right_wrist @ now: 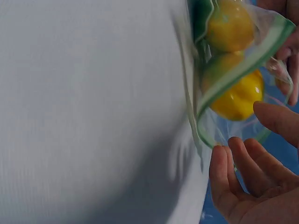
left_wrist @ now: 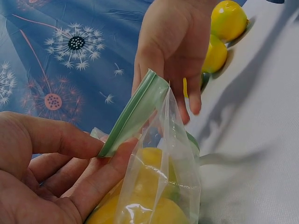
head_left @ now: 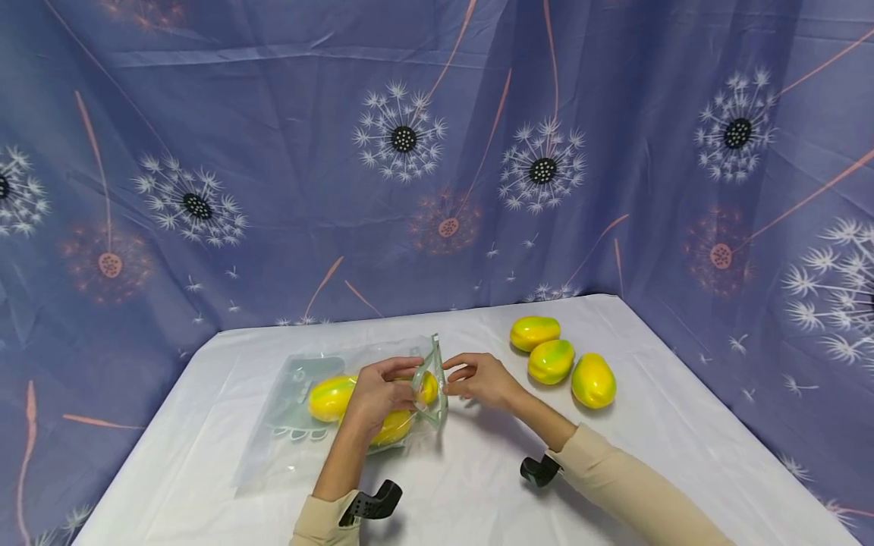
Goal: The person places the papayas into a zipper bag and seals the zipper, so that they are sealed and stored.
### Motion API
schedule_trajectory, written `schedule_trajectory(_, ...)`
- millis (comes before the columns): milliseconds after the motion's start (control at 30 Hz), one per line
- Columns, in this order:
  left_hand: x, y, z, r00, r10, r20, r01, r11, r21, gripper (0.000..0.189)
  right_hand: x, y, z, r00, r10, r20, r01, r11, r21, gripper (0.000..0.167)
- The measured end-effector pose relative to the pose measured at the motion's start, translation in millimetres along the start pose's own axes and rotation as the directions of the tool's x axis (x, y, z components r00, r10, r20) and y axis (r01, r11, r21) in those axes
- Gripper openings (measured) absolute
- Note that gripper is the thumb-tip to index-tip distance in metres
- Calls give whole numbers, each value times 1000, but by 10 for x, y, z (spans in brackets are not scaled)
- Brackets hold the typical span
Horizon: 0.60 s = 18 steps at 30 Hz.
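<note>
A clear zip bag [head_left: 276, 455] with a green zip edge [left_wrist: 128, 114] lies on the table, its mouth raised and gaping to the right. Inside show yellow-green oval fruits, like papayas or mangoes, one at the left [head_left: 331, 398] and another nearer the mouth [right_wrist: 238, 91]. My left hand [head_left: 375, 394] pinches the zip edge between thumb and finger, as the left wrist view shows. Just right of the mouth is my right hand [head_left: 488, 379], fingers loosely bent and holding nothing. Its fingertips [right_wrist: 218, 156] come close to the rim; whether they touch it I cannot tell.
Three more such fruits lie right of the bag: a back one [head_left: 535, 334], a middle one [head_left: 551, 362] and a front one [head_left: 593, 381]. A white cloth covers the table [head_left: 492, 485]. Blue dandelion-print curtain [head_left: 293, 152] hangs behind and at the sides.
</note>
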<state>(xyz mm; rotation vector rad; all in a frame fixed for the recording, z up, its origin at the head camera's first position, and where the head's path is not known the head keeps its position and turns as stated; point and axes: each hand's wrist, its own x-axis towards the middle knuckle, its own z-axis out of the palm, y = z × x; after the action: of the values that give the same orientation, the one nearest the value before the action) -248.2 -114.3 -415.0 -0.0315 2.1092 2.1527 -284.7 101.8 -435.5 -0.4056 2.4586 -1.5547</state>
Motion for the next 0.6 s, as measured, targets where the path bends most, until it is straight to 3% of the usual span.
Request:
schedule_trajectory(367, -7, -4, 28, 1000, -1, -5, 1, 1000, 13, 52, -204, -127, -467, 997, 3, -81, -17, 985, -173, 47)
schedule_trajectory(600, -5, 7, 14, 1000, 8, -6, -8, 1000, 20, 52, -324, -139, -762, 991, -34, -130, 0, 968, -253, 48)
